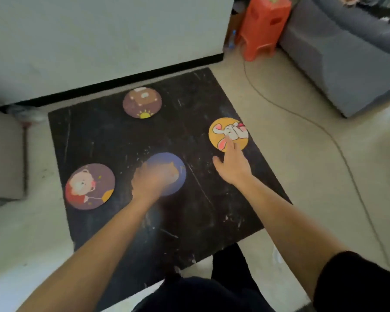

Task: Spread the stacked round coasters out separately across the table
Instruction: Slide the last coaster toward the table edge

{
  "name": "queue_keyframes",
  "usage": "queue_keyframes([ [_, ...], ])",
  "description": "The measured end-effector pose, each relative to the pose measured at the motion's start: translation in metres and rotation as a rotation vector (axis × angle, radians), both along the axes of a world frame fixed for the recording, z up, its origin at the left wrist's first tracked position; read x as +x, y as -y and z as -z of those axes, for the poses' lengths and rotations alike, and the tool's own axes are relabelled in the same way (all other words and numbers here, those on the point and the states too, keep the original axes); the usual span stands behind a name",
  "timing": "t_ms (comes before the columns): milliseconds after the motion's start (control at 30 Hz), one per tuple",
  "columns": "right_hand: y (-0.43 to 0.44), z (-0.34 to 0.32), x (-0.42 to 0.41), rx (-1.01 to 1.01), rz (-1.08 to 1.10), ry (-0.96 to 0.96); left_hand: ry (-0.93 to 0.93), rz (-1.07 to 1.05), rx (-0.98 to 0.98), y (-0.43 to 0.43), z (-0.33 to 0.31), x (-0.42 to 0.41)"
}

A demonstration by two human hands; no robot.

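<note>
On the scuffed black table [203, 104], a square slab with pale scratches across a dull, dark surface, four flat round coasters lie apart from one another, each a thin disc with a cartoon print. The brown coaster [142, 102] sits near the far edge, close to the white wall [99, 41] and its black skirting. The purple coaster [90, 186], showing a bear, lies close to the table's left edge. The blue coaster [167, 174] lies near the middle, and the left hand [148, 183] covers its near-left part; the hand is blurred, so I cannot tell whether the fingers grip the disc or just rest on it. The yellow coaster [228, 134], printed with a rabbit, sits right at the right edge, its rim almost level with the table's side. The right hand [233, 165] is flat and open, thumb spread, with fingertips [227, 140] touching the near part of that disc and clasping nothing. Bare dark table shows between all the discs, widest at the near side in front of the person. A thin cable [338, 145] curves over the pale floor [291, 131] to the right.
</note>
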State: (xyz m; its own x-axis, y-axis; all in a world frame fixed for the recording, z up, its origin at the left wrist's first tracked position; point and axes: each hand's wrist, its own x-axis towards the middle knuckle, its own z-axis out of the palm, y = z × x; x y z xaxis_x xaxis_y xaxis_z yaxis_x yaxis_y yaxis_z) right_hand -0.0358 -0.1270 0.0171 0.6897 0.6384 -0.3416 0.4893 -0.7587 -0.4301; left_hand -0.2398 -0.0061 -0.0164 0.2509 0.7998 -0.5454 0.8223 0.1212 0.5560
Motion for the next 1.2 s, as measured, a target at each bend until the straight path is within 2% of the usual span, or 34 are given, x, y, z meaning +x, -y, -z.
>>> queue_keyframes([
  [133,-0.063,0.048,0.003,-0.024,-0.106,-0.281,-0.024,-0.380,-0.157,-0.014,0.030,-0.003],
  [233,-0.084,0.077,-0.007,-0.086,-0.154,-0.460,-0.015,-0.574,-0.204,-0.015,0.044,0.003],
  [333,-0.090,0.099,-0.014,-0.130,-0.132,-0.579,0.051,-0.784,-0.258,-0.019,0.056,0.017],
  [400,-0.090,0.106,-0.015,-0.134,-0.113,-0.629,0.080,-0.853,-0.289,-0.019,0.061,0.022],
  [600,-0.089,0.106,0.008,-0.172,-0.209,-0.619,0.031,-0.915,-0.228,-0.002,0.064,0.029],
  [733,-0.080,0.096,0.019,-0.128,-0.208,-0.599,0.065,-0.915,-0.199,0.007,0.055,0.035],
  [1033,-0.044,0.039,-0.002,0.034,-0.127,-0.506,0.170,-0.636,0.029,0.023,0.006,0.008],
  [1200,0.003,0.013,-0.040,0.086,-0.112,-0.410,0.220,-0.537,0.056,0.065,-0.013,-0.040],
])
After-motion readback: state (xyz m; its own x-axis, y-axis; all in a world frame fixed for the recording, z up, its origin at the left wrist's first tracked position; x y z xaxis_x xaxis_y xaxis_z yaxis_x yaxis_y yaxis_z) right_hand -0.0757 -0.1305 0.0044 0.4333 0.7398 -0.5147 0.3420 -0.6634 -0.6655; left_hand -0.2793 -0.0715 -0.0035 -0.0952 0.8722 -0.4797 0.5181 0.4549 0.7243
